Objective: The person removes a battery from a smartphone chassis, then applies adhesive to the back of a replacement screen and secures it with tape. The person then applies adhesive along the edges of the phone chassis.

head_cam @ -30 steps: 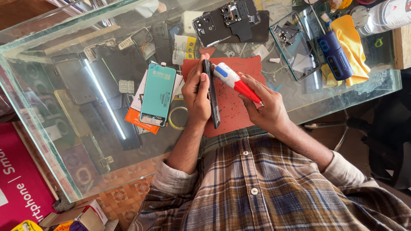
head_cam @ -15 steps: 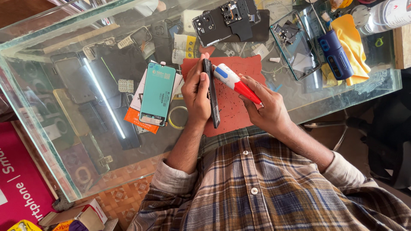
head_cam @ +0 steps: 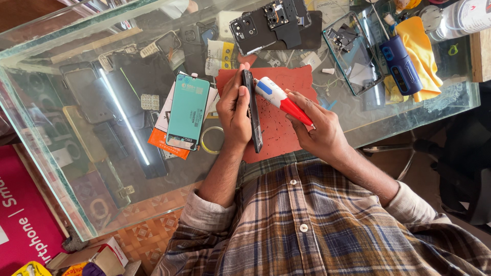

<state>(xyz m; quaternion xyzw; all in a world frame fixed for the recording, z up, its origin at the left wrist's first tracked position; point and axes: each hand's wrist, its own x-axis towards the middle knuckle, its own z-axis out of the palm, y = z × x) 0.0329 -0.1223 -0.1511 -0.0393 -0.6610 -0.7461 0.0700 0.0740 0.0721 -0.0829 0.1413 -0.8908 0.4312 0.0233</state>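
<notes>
My left hand point(head_cam: 232, 110) grips a dark phone point(head_cam: 252, 115) stood on its long edge above a red work mat point(head_cam: 284, 128) on the glass table point(head_cam: 424, 110). In my right hand point(head_cam: 317, 128) is a red and white glue tube point(head_cam: 282, 99) with a blue patch. Its tip touches the phone's upper edge. A teal-covered phone screen point(head_cam: 187, 111) lies flat just left of my left hand, on orange and white packaging. A yellowish tape ring point(head_cam: 210, 140) sits beside my left wrist.
An opened black phone back point(head_cam: 266, 23) lies at the far side. To the right are a glass-backed phone frame point(head_cam: 353, 51), a blue electric screwdriver point(head_cam: 400, 64) and a yellow cloth point(head_cam: 419, 51). Phone cases show under the glass at left. A pink box point(head_cam: 23, 214) stands lower left.
</notes>
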